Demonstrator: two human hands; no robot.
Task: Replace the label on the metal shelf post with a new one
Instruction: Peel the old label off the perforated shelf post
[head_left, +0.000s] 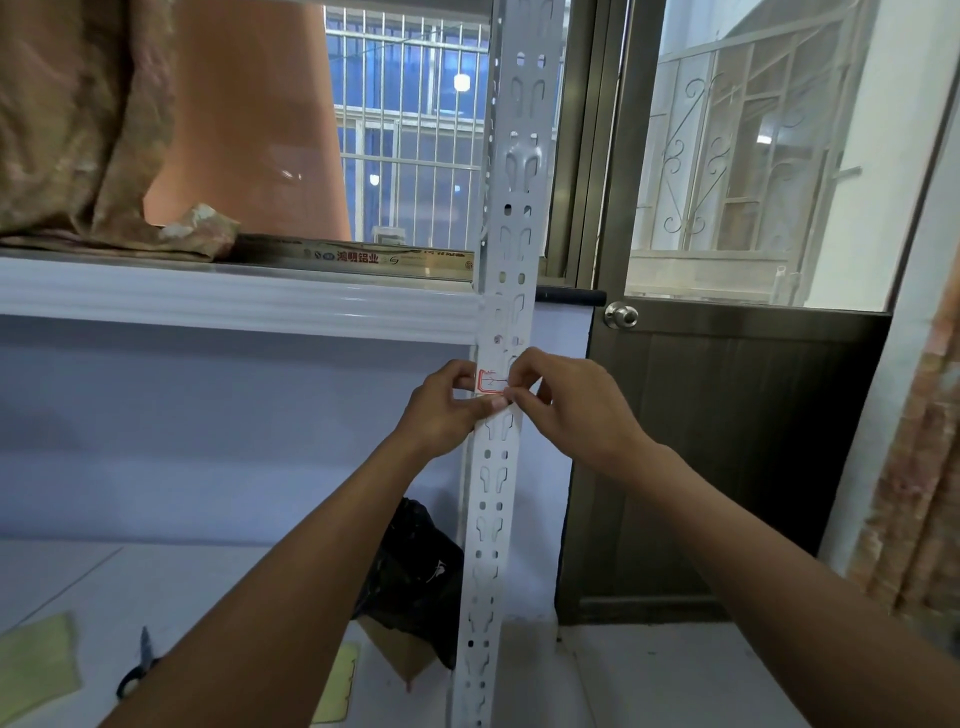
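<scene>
A white perforated metal shelf post (491, 509) runs top to bottom through the middle of the view. A small white label with a red border (490, 381) lies on its face just below the upper shelf. My left hand (447, 405) grips the post from the left, thumb pressed under the label. From the right, my right hand (566, 400) pinches the label's right edge between thumb and fingertips. Fingers hide the label's right half.
A white shelf beam (234, 299) meets the post at the left, with cloth and an orange cone-shaped item on top. Scissors (139, 665), yellow cloths and a black bag (415, 561) lie on the lower shelf. A brown door with a knob (621, 315) stands right.
</scene>
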